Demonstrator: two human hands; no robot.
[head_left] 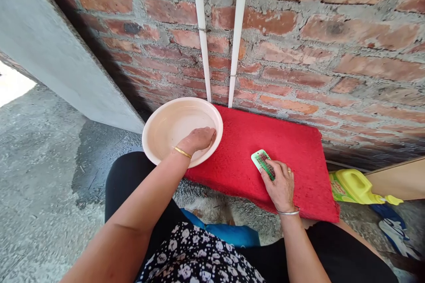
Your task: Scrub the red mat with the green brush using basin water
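Note:
My left hand [199,139] reaches into a pale pink basin [149,141], near its right inner wall. The fingers look cupped and point right; their undersides are hidden, and I see nothing held in them. The basin seems to contain clear water. My right hand [280,183] grips a green-and-white scrub brush [262,158] by its near side, thumb and fingers around its edges. Dark and green bristles appear to face up. The brush rests on or just above a red cloth-like cover [239,141] on a low bench, which also supports the basin.
A brick wall [285,62] stands behind the bench, with two white pipes [236,35] running down it. A yellow detergent jug [355,185] lies at the right, near blue-and-white shoes [393,230]. A grey slab [66,44] leans at the left. Blue fabric [232,233] shows below the bench.

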